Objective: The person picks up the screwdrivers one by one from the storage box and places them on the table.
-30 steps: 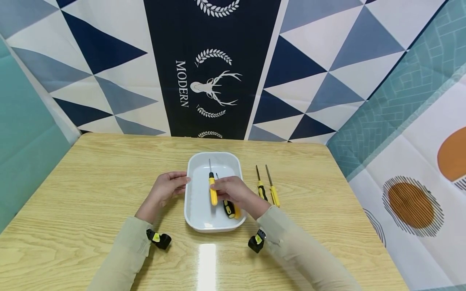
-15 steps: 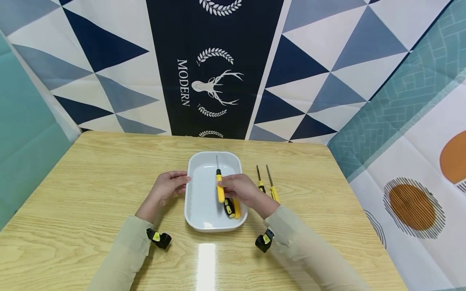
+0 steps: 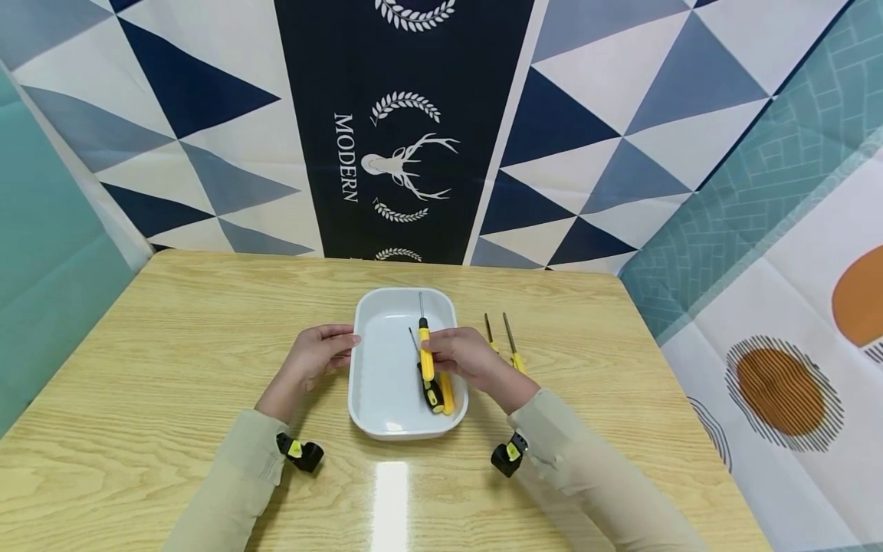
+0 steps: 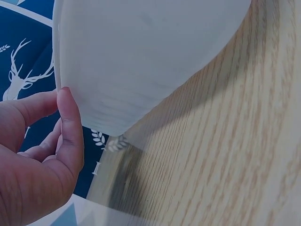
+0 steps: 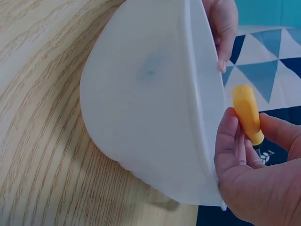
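A white tray (image 3: pixel 382 387) stands on the table, its left rim pinched between the thumb and fingers of my left hand (image 3: pixel 317 359). My right hand (image 3: pixel 471 356) holds a small screwdriver by its yellow handle (image 3: pixel 426 359), with the thin shaft pointing away from me. The screwdriver is over the right half of the tray. Below it in the tray lie a black-and-yellow screwdriver (image 3: pixel 433 396) and a tool with a yellow handle (image 3: pixel 448 397), partly hidden by my hand. The right wrist view shows the held handle (image 5: pixel 245 110) between thumb and fingers, beside the tray wall (image 5: pixel 141 108).
Right of the tray, two more screwdrivers lie side by side on the wooden table (image 3: pixel 207 345): one shaft (image 3: pixel 489 328) and a longer one (image 3: pixel 509 331). My right hand and wrist partly cover their handles. A patterned cloth (image 3: pixel 407 153) hangs behind the table.
My right hand has carried the yellow screwdriver rightward, from mid-tray to above the tools on the tray's right side. My left hand has stayed at the rim.
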The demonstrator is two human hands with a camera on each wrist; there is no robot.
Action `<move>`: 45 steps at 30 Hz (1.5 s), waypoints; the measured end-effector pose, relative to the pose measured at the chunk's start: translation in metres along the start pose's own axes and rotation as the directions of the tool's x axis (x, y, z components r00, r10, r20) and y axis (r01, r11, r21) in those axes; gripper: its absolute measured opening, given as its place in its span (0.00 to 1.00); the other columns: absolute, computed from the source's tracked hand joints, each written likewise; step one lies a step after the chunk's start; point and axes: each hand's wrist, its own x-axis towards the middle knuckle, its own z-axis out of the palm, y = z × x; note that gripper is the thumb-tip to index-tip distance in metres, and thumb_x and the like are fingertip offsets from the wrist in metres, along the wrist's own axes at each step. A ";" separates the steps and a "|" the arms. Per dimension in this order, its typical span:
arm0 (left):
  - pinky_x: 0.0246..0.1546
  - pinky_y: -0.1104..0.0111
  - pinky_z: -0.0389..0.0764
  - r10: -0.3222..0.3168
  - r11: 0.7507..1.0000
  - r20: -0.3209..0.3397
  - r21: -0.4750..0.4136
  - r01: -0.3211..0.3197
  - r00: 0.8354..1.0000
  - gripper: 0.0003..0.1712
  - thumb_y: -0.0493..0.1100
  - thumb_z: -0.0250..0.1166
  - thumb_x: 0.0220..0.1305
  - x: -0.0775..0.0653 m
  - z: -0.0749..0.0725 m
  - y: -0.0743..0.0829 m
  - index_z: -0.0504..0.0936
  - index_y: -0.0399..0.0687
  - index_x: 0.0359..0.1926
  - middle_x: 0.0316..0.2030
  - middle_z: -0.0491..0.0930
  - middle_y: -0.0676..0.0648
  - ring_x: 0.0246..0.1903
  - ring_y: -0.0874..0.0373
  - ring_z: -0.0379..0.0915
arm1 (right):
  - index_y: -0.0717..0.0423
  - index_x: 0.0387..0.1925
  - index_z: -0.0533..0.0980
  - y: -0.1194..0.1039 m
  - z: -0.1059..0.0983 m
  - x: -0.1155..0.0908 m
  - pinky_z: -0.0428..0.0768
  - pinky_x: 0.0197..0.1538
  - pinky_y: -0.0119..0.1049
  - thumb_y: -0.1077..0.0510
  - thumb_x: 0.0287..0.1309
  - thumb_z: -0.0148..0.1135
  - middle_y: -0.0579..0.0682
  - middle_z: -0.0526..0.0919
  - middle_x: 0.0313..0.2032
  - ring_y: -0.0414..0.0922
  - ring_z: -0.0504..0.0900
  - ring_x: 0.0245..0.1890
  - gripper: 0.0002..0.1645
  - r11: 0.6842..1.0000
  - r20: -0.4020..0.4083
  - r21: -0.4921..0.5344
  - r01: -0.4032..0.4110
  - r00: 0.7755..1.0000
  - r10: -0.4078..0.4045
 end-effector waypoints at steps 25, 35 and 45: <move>0.35 0.75 0.83 0.022 1.000 -0.003 0.012 -0.022 1.000 0.26 0.42 0.62 0.63 -0.002 0.000 0.001 0.70 0.34 0.59 0.45 0.77 0.44 0.34 0.62 0.78 | 0.70 0.56 0.70 -0.003 -0.018 -0.008 0.83 0.43 0.31 0.60 0.61 0.58 0.56 0.79 0.44 0.39 0.80 0.33 0.24 1.000 -0.071 -0.013 -0.005 0.997 0.004; 0.35 0.75 0.84 0.025 1.000 -0.007 0.017 -0.024 1.000 0.25 0.42 0.62 0.63 -0.003 0.000 0.001 0.71 0.34 0.59 0.44 0.78 0.44 0.35 0.61 0.79 | 0.71 0.58 0.67 -0.005 -0.033 -0.015 0.83 0.42 0.30 0.60 0.62 0.56 0.65 0.76 0.52 0.38 0.80 0.33 0.26 1.000 -0.089 -0.013 0.004 0.996 -0.005; 0.34 0.75 0.83 0.023 1.000 0.001 0.000 -0.023 1.000 0.26 0.41 0.61 0.64 -0.002 0.000 0.000 0.70 0.33 0.59 0.42 0.78 0.45 0.33 0.62 0.79 | 0.71 0.61 0.64 0.001 -0.047 -0.016 0.83 0.46 0.32 0.58 0.63 0.56 0.66 0.72 0.57 0.39 0.79 0.38 0.30 0.999 -0.087 -0.053 0.009 0.996 -0.014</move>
